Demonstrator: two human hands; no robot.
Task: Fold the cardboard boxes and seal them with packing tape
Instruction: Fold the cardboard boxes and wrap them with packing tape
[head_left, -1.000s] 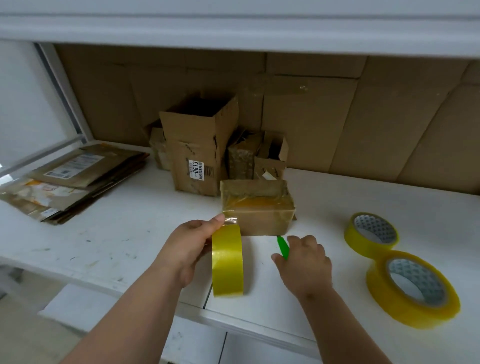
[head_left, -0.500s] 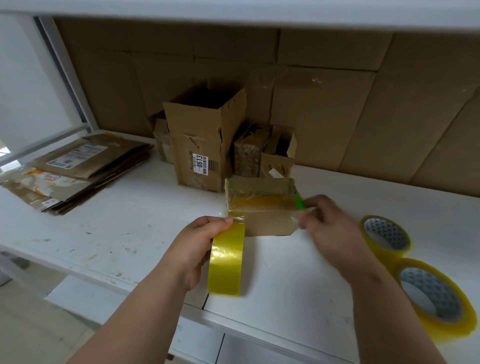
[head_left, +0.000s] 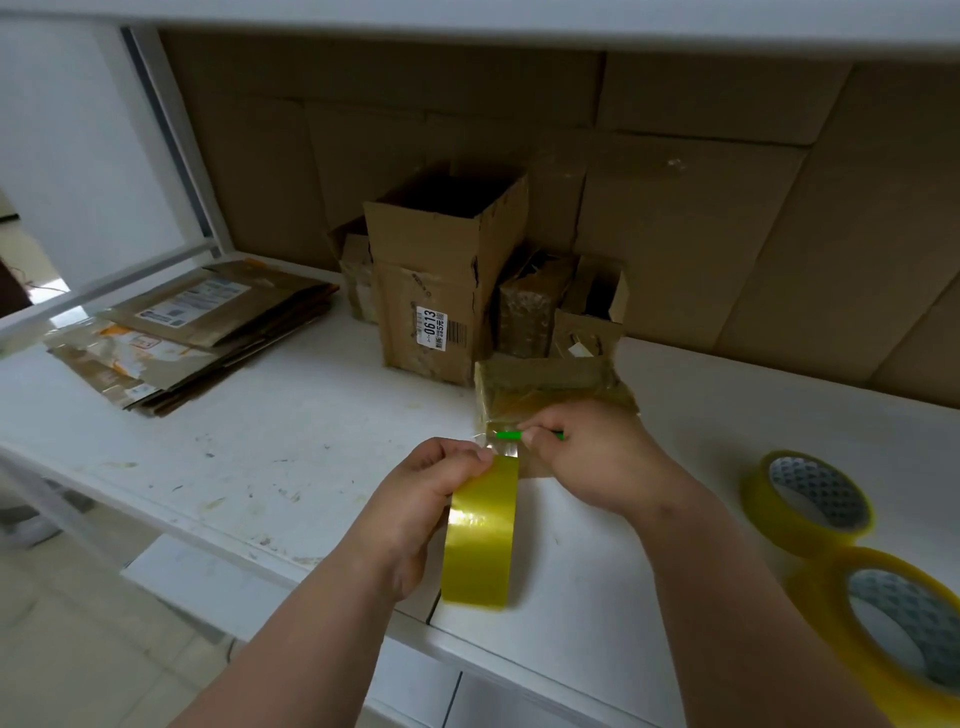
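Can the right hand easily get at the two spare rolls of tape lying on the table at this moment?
Probably not at once: the right hand grips a green tool at the small box. The path to the spare rolls looks free, but the hand would first need to finish.

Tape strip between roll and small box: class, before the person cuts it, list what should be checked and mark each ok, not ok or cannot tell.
1. Left hand grips the tape roll: ok.
2. Right hand holds the green cutter: ok.
3. Cutter sits at the strip beside the small box: ok.
4. Strip pulled taut: cannot tell.
5. Tape end stuck down on the box: cannot tell.
6. Spare rolls lie clear of the hands: ok.
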